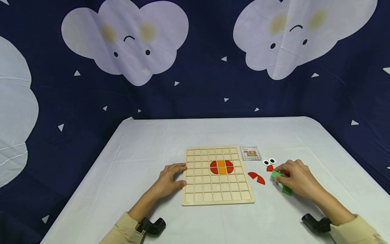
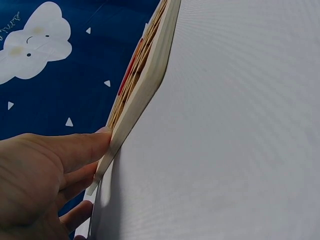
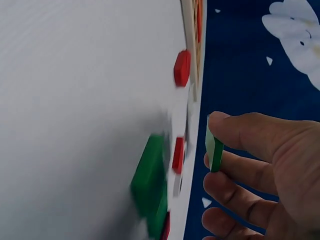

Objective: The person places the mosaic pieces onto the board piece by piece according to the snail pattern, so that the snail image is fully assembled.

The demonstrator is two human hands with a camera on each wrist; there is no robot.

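Note:
A wooden grid board (image 1: 199, 199) lies on the table with red quarter-circle pieces and orange squares (image 1: 221, 166) set in its upper right cells. My left hand (image 1: 168, 179) rests against the board's left edge, fingers and thumb spaced apart along the rim (image 2: 142, 90). Off to the right, my right hand (image 1: 297, 178) pinches a green square tile (image 3: 214, 147) between thumb and fingers, raised off the table. More green pieces (image 3: 149, 172) lie beneath that hand, partly hidden by it in the head view. A red piece (image 1: 287, 173) shows behind its fingers.
Two red quarter-circle pieces (image 1: 260, 180) lie between board and right hand. Beyond them are two round eye pieces (image 1: 266, 163) and another red piece (image 1: 269, 168). A small pattern card (image 1: 250, 153) lies by the board's upper right corner. A dark cloud-print cloth (image 1: 207, 84) hangs behind.

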